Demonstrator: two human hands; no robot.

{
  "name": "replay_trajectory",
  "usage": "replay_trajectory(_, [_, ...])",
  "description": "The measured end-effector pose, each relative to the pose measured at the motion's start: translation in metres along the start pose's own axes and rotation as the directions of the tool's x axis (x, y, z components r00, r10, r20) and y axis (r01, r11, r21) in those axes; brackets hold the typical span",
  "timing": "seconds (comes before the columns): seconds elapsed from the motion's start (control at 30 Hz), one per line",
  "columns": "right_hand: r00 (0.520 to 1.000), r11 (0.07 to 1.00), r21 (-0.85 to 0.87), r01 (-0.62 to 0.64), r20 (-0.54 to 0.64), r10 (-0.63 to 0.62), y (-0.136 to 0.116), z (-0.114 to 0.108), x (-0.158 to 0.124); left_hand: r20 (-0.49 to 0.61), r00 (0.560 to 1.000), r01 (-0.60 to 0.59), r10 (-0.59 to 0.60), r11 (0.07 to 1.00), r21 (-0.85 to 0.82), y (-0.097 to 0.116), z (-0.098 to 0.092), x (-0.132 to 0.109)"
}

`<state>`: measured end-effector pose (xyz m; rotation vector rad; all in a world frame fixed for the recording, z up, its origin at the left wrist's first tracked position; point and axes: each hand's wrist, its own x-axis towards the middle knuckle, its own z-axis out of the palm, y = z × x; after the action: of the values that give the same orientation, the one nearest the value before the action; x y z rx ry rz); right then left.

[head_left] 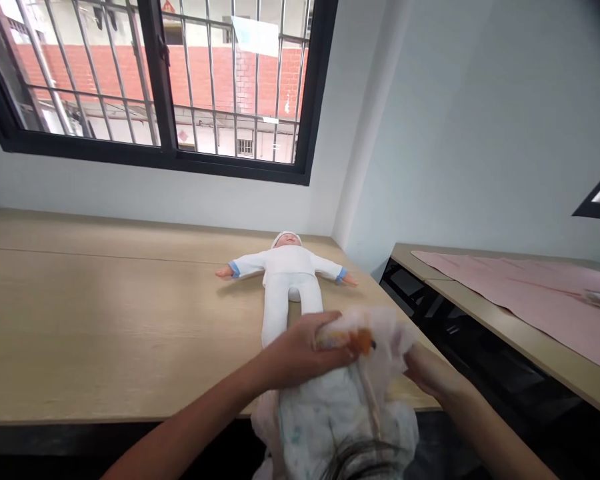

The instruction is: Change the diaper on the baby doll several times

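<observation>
**A:** What did the left hand (pixel 300 351) have hold of?

**B:** A crumpled white nappy with faint blue print (pixel 337 420). The fingers (pixel 330 327) were clenched around its gathered top, beside a small orange tab (pixel 363 341).

**A:** And the right hand (pixel 433 375)?

**B:** It pressed against the nappy's right side, but the cloth hid its fingers, so I couldn't tell whether they gripped it or only touched it.

**A:** Why was it held that way?

**B:** My guess is that gathering it high kept the soft bulk bunched between both hands and let it hang freely.

**A:** Where was it, and which way did it point?

**B:** It was over the near edge of the pale wooden counter (pixel 105 320). Its long axis ran from the hands down toward the person, roughly in line with the doll.

**A:** What doll?

**B:** A baby doll in a white suit with blue cuffs (pixel 287 267). It lay on its back with its arms spread, and its head pointed away toward the black-framed barred window (pixel 155 80). Its legs reached just under the left hand. To the right, a pink sheet (pixel 520 287) lay on a second wooden counter (pixel 535 337).
</observation>
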<state>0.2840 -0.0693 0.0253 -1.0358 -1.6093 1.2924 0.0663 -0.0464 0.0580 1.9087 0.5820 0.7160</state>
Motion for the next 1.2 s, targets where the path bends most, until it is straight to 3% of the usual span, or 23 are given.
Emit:
replay_trajectory(0.1, [0.987, 1.000, 0.005, -0.022, 0.157, 0.021, -0.007, 0.013, -0.014, -0.089, 0.996, -0.025, 0.010, 0.985, -0.170, 0.007, -0.007, 0.010])
replay_trajectory(0.17, [0.990, 0.998, 0.050, -0.038, 0.139, 0.031, -0.006, 0.021, -0.011, -0.168, 0.986, -0.032, 0.005, 0.987, -0.155, 0.009, -0.011, 0.014])
replay_trajectory(0.3, [0.998, 0.992, 0.121, -0.034, -0.052, 0.041, -0.012, 0.023, 0.007, -0.383, 0.923, -0.040, 0.041, 0.999, 0.010, 0.007, -0.021, 0.016])
replay_trajectory(0.4, [0.968, 0.982, 0.187, -0.036, -0.237, 0.080, -0.030, 0.001, 0.019, -0.511, 0.852, -0.070, 0.113, 0.992, 0.102, 0.005, -0.036, 0.014])
replay_trajectory(0.47, [0.924, 0.981, 0.191, -0.038, -0.366, 0.107, -0.048, -0.022, 0.024, -0.549, 0.829, -0.065, 0.110, 0.993, 0.100, 0.002, -0.048, 0.011])
replay_trajectory(0.53, [0.871, 0.990, 0.136, 0.038, -0.490, 0.034, -0.071, -0.046, 0.027, -0.574, 0.818, -0.020, 0.048, 0.998, 0.055, -0.005, -0.059, 0.006])
replay_trajectory(0.63, [0.718, 0.956, -0.032, 0.292, -0.653, -0.241, -0.104, -0.075, 0.028, -0.567, 0.819, 0.067, -0.089, 0.996, -0.059, -0.024, -0.069, -0.006])
replay_trajectory(0.73, [0.596, 0.855, -0.231, 0.465, -0.632, -0.495, -0.113, -0.093, 0.022, -0.559, 0.807, 0.128, -0.193, 0.980, -0.154, -0.051, -0.066, -0.024])
replay_trajectory(0.77, [0.602, 0.851, -0.258, 0.458, -0.615, -0.510, -0.107, -0.098, 0.019, -0.551, 0.802, 0.142, -0.231, 0.970, -0.199, -0.060, -0.063, -0.030])
replay_trajectory(0.83, [0.664, 0.898, -0.240, 0.369, -0.608, -0.435, -0.079, -0.105, 0.009, -0.532, 0.789, 0.151, -0.308, 0.936, -0.318, -0.076, -0.056, -0.040])
replay_trajectory(0.87, [0.743, 0.947, -0.201, 0.250, -0.587, -0.321, -0.059, -0.107, 0.003, -0.521, 0.782, 0.147, -0.343, 0.913, -0.380, -0.082, -0.053, -0.044])
replay_trajectory(0.9, [0.792, 0.972, -0.190, 0.136, -0.569, -0.222, -0.037, -0.109, -0.004, -0.512, 0.772, 0.139, -0.376, 0.886, -0.442, -0.086, -0.050, -0.046])
replay_trajectory(0.97, [0.908, 0.962, -0.235, -0.141, -0.417, 0.031, 0.006, -0.113, -0.016, -0.482, 0.762, 0.103, -0.431, 0.817, -0.568, -0.091, -0.045, -0.049])
replay_trajectory(1.03, [0.960, 0.893, -0.362, -0.267, -0.186, 0.211, 0.037, -0.118, -0.026, -0.423, 0.783, 0.050, -0.456, 0.724, -0.689, -0.092, -0.042, -0.048])
replay_trajectory(1.07, [0.967, 0.870, -0.437, -0.228, -0.002, 0.253, 0.046, -0.122, -0.029, -0.380, 0.805, 0.031, -0.455, 0.671, -0.740, -0.091, -0.041, -0.047])
replay_trajectory(1.13, [0.911, 0.868, -0.489, -0.091, 0.311, 0.271, 0.051, -0.130, -0.031, -0.287, 0.838, 0.032, -0.463, 0.567, -0.823, -0.092, -0.038, -0.045])
replay_trajectory(1.2, [0.864, 0.905, -0.426, 0.012, 0.459, 0.205, 0.043, -0.138, -0.030, -0.208, 0.834, 0.074, -0.510, 0.478, -0.875, -0.094, -0.035, -0.042])
